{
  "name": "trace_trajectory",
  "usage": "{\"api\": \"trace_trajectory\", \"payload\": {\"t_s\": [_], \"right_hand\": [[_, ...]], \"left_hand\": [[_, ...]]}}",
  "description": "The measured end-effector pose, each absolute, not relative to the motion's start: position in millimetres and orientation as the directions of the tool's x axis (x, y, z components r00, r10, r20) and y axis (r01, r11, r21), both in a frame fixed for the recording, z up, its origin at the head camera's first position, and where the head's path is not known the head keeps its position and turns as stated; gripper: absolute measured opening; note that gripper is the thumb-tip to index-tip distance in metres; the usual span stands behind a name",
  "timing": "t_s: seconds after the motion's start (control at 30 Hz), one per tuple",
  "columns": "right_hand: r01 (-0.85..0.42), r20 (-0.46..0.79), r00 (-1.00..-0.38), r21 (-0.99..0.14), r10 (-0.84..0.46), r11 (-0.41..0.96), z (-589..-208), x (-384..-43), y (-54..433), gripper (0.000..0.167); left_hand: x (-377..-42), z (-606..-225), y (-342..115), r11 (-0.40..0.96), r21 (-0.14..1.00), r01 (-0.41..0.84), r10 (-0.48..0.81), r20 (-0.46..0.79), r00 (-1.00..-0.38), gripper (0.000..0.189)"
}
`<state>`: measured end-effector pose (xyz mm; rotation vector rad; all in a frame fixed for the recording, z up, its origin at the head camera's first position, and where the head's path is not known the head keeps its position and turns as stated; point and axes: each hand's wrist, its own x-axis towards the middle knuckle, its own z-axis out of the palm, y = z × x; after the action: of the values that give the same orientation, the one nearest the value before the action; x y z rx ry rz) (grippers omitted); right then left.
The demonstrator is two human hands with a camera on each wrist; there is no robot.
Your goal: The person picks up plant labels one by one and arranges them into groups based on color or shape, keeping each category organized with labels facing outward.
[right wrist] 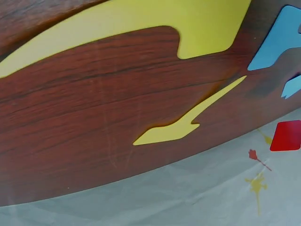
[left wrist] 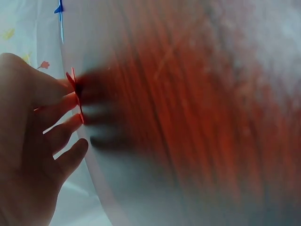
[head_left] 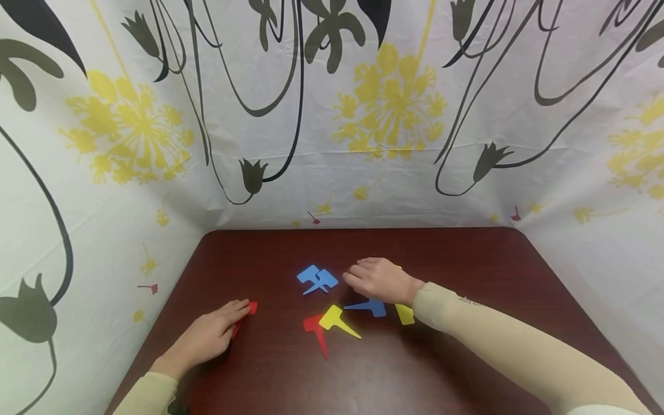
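Note:
My left hand [head_left: 207, 334] pinches red T-shaped plant tags [left wrist: 80, 106] between thumb and fingers, low over the left side of the table. A red tag head [head_left: 252, 308] shows past those fingertips. Farther right, my right hand [head_left: 381, 279] has bent fingers pointing left, beside two overlapping blue plant tags [head_left: 317, 279]. A red plant tag [right wrist: 286, 135] at that hand's side overlaps the cloth in the right wrist view; the fingers are outside that view. Below the hand lies a single blue tag [head_left: 370, 308].
A red tag [head_left: 313, 325] and a yellow tag [head_left: 338, 320] overlap near the middle of the dark wooden table [head_left: 270, 380]. Two more yellow tags, one near [right wrist: 211, 28] and one farther [right wrist: 174, 129], lie by the right forearm. Patterned cloth [head_left: 332, 190] hangs behind the table.

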<state>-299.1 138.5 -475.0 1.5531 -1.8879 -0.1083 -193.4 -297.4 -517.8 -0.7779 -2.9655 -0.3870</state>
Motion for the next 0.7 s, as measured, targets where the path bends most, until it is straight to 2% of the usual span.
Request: {"api": "trace_trajectory", "payload": {"t_s": [0.33, 0.7], "right_hand": [[-0.859, 0.489, -0.050, 0.423, -0.871, 0.287, -475, -296, 120, 0.022], [-0.885, 0.526, -0.023, 0.385, -0.850, 0.262, -477, -292, 95, 0.024]], "left_hand": [[-198, -517, -312, 0.831, 0.293, 0.472, 0.489, 0.018, -0.872, 0.053], [-199, -514, -312, 0.802, 0.228, 0.552, 0.543, 0.105, -0.833, 0.047]]}}
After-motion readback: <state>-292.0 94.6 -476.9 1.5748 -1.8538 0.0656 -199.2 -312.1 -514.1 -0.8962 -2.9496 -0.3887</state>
